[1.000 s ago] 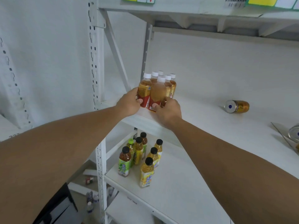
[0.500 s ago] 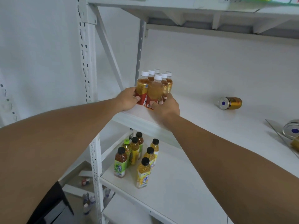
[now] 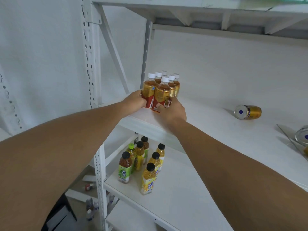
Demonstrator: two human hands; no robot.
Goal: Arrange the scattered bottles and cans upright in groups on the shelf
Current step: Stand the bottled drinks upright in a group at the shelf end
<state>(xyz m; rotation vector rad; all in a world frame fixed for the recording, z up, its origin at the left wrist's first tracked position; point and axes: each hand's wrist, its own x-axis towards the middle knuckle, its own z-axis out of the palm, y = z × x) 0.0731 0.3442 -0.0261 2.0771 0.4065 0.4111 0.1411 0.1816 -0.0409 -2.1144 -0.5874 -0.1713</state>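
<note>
Six white-capped tea bottles [image 3: 160, 90] stand upright in a tight cluster at the left front corner of the middle shelf [image 3: 208, 130], roughly 11 o'clock from picture centre.

The left hand [image 3: 135, 101] presses the cluster's left side, fingers wrapped on the front-left bottle's red label. The right hand [image 3: 172, 110] bears on the right side, thumb on the front-right bottle's base, fingers curled against the label. Both hands are clamped onto the group from opposite sides. Judgement: they are squeezing the bottles into a compact block and squaring it, not lifting one.

Edges: the front bottles stand just behind the shelf's front lip, and the cluster is close to the left upright post [image 3: 93, 64]. Risk judged: a pull toward the person could tip a front bottle off the lip.

Open room: the shelf is bare at 3 o'clock of the cluster as far as a gold can [image 3: 248, 112] lying on its side, well apart. A second can [image 3: 302, 136] shows partly at the right edge; its pose cannot be told. Both cans appear not yet arranged.

On the lower shelf [image 3: 175, 197], at 6 o'clock, dark-capped bottles [image 3: 141, 162] stand upright in a looser group, with clear board to their right.
</note>
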